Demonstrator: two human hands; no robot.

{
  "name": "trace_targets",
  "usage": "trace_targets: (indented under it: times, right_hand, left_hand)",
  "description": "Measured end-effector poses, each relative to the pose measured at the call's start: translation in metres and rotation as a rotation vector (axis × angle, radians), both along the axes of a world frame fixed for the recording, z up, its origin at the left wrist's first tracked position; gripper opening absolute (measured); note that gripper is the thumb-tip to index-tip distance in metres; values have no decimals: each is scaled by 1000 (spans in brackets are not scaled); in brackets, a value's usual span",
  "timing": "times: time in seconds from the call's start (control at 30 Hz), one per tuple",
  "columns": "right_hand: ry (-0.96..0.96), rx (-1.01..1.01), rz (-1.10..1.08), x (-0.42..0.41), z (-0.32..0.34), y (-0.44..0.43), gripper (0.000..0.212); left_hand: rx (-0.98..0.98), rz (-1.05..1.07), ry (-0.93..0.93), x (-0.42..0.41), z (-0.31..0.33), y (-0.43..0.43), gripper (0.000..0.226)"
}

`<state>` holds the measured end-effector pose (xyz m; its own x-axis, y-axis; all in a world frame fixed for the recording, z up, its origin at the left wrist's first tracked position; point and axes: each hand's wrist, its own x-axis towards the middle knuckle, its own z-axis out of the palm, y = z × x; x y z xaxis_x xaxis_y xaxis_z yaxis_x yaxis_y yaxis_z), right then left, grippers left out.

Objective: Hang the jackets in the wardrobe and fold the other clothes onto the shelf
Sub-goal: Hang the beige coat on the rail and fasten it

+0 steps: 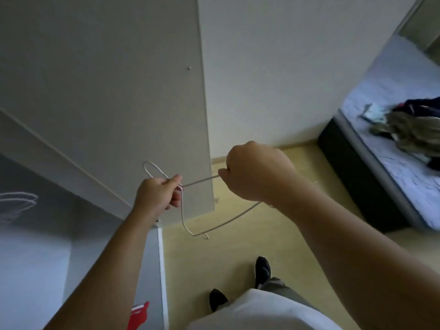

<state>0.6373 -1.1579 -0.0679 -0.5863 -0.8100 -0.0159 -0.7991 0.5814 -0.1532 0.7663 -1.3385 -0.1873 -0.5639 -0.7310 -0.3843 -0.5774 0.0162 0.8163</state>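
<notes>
My eye goes first to the fingers (175, 201) of the left hand (158, 195): they are curled tight round the neck of a white wire hanger (182, 211), just under its hook, with the thumb laid along the top. The right hand (257, 172) is closed as a fist over the far end of one shoulder wire, knuckles up, so I cannot see its fingertips, only that the wire runs into the grip. Between the two hands the hanger is tilted, its hook pointing up and left and its bottom bar sagging below the right wrist; it carries no garment. Behind it stands the open wardrobe door (107, 91), and to the left the wardrobe (35, 246) interior shows more bare hangers (21, 201), blurred. The heap of clothes (412, 132) lies on the bed (385, 96) at the far right, well apart from the hands, across the floor (238, 246). I judge this to be the start of a hanging step: hanger fetched, jacket not yet taken up (which item in that heap is a jacket I cannot make out from here). The next move, as I read it, calls for turning toward the bed, freeing one hand to pick a jacket, and threading the hanger's shoulders into it.
</notes>
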Motion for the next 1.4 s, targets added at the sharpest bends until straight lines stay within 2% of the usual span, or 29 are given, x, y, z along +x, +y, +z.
trace_targets:
  times: [0.3, 0.57, 0.8, 0.93, 1.1, 1.4]
  right_hand:
    - [-51, 60, -422, -59, 1, 139, 35]
    - [-147, 28, -715, -130, -2, 284, 42]
    - [-171, -51, -833, -208, -12, 406, 43]
    - [-201, -62, -887, -254, -26, 469, 40]
    - [-220, -92, -958, -318, -45, 528, 40]
    - [-192, -120, -1159, -464, -77, 644, 45]
  left_hand:
    - [46, -383, 14, -129, 8, 110, 39]
    - [16, -614, 53, -250, 13, 241, 32]
    - [-85, -654, 101, -364, 16, 350, 20]
    - [-45, -618, 123, -424, 13, 408, 17]
    - [2, -683, 116, -505, 9, 474, 13]
    - [137, -844, 147, -718, -22, 612, 16]
